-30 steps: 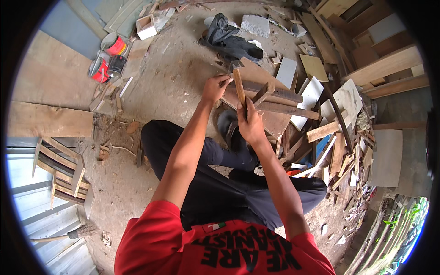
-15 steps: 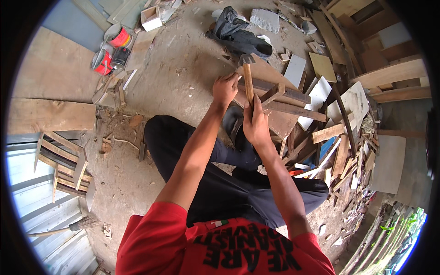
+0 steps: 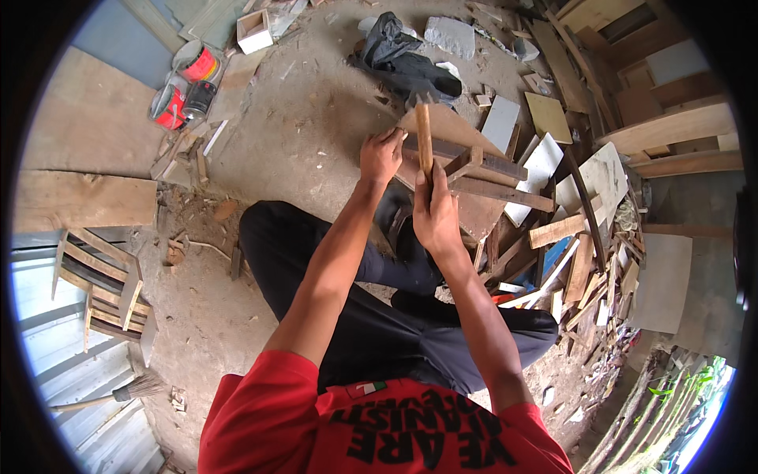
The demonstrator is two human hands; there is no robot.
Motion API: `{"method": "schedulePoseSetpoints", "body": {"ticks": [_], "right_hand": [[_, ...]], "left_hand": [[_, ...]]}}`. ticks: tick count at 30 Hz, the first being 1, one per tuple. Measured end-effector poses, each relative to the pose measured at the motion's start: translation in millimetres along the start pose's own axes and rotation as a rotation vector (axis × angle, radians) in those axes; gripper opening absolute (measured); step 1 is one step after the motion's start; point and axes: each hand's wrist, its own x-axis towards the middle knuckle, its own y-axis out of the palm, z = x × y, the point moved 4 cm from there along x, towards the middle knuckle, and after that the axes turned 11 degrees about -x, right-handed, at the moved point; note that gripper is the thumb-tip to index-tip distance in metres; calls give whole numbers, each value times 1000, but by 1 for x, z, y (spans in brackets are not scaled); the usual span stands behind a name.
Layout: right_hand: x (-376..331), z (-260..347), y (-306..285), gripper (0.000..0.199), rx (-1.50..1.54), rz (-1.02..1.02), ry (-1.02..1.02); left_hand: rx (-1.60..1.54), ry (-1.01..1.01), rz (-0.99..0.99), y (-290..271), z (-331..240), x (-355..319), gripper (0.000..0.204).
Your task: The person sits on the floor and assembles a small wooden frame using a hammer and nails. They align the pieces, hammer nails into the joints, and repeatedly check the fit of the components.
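Note:
My right hand (image 3: 437, 215) is wrapped around the wooden handle of a hammer (image 3: 425, 141). The hammer's metal head, at the far end, looks smeared and partly lost against the background. Just left of it, my left hand (image 3: 381, 160) has its fingertips pinched together at the left edge of a wooden piece; whatever they hold is too small to make out. That wooden piece, a brown board with dark strips and a short block across it (image 3: 493, 188), lies beyond my crossed legs. My right hand and the hammer hide part of it.
Offcuts (image 3: 584, 268) and loose panels are heaped to the right. A black plastic bag (image 3: 407, 67) lies on the floor at the far side. Red-labelled cans (image 3: 168, 107) stand far left, near a small open box (image 3: 254, 31). A slatted wooden frame (image 3: 103, 284) and a broom (image 3: 138, 388) are at the left.
The whole view has shifted slightly, so things sit a little further left. The hammer head has changed its tilt and blurred; both hands keep nearly the same places at the wooden piece.

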Motion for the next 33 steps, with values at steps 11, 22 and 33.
{"method": "schedulePoseSetpoints", "body": {"ticks": [11, 22, 33], "right_hand": [[0, -29, 10, 35, -78, 37, -7], [2, -26, 9, 33, -21, -57, -59], [2, -26, 11, 40, -47, 43, -54]], "left_hand": [[63, 4, 7, 3, 1, -5, 5], [56, -11, 13, 3, -1, -2, 3], [71, -38, -14, 0, -2, -2, 4]]}}
